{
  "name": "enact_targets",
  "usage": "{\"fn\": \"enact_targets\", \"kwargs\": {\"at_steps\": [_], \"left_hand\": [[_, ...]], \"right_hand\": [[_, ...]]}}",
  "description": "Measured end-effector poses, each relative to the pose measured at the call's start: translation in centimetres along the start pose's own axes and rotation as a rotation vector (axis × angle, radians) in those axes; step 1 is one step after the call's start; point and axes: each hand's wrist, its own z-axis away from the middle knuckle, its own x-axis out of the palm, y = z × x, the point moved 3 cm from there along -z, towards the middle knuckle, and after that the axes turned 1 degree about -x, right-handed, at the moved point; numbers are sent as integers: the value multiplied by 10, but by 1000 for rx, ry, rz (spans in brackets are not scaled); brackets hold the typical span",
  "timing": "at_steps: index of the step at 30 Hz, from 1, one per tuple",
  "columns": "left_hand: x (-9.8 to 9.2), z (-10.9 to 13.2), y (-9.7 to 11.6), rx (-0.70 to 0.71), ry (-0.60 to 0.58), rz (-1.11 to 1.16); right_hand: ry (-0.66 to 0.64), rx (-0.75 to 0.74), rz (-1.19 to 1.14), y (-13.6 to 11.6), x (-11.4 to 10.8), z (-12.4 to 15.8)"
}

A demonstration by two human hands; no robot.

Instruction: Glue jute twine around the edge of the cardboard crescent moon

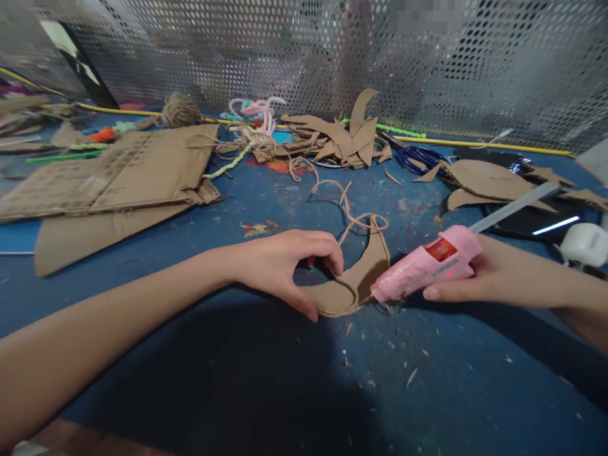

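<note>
Between the thumb and fingers of my left hand (294, 266) is one end of a curved, crescent-like cardboard piece (373, 259). Twine (349, 215) runs along part of its edge and trails loosely away behind it. A pink hot glue gun (422, 266) is gripped in my right hand (484, 272), with a translucent glue stick (513, 206) jutting from its back. The gun's nozzle points left and down at the twine-lined edge of the cardboard; whether it touches cannot be made out. My right fingers are mostly hidden behind the gun.
Flattened cardboard (142, 164) lies at the left, with a twine ball (180, 111) behind it. Cardboard scraps (337, 136) and pipe cleaners (261, 111) sit along the perforated metal panel (304, 57). Blue-handled scissors (415, 158), a dark tablet-like slab (532, 218) and a white case (584, 244) are at the right.
</note>
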Motion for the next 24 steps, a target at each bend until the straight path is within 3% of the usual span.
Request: {"fn": "enact_targets", "kwargs": {"at_steps": [24], "left_hand": [[0, 1, -3, 11, -16, -2]], "right_hand": [[104, 42, 132, -20, 5, 0]]}}
